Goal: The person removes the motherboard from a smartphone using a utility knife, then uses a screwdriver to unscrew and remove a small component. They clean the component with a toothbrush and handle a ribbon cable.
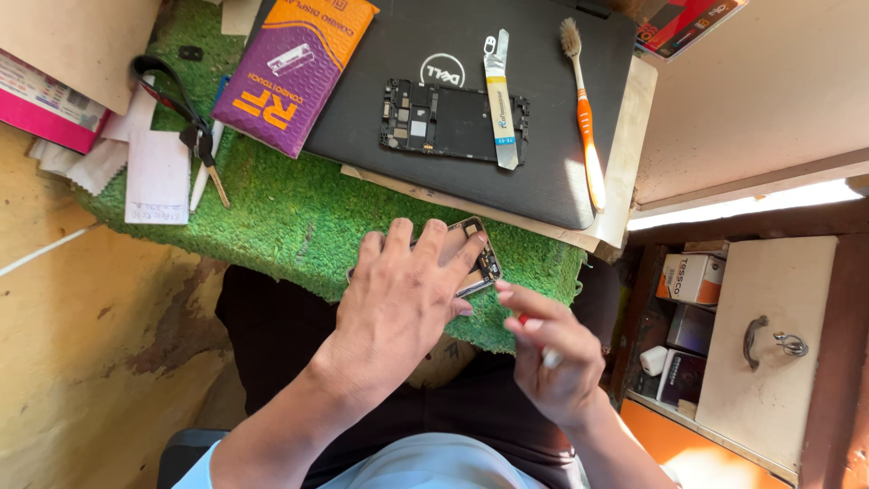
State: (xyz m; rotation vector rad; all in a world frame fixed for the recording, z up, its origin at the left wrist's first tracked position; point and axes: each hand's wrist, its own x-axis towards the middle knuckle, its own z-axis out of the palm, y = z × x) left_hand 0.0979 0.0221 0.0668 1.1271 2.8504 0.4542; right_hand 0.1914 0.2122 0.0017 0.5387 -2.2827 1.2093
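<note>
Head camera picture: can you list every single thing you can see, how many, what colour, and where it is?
opened phone: 1, dark with bare parts, on the green mat under the left hand
green mat: 1, grass-like, middle
laptop: 1, black, shut, top middle
phone frame: 1, black, on the laptop
flat metal tool: 1, silver and yellow, across the frame
toothbrush: 1, orange and white, on the laptop's right side
padded packet: 1, purple and orange, top left
scissors: 1, black handles, left on the mat
paper slip: 1, white, left
small boxes: several, in the cabinet at right
cabinet door: 1, cream, with metal handle
left hand: pressing on the phone
right hand: blurred, holds something small and red
</note>
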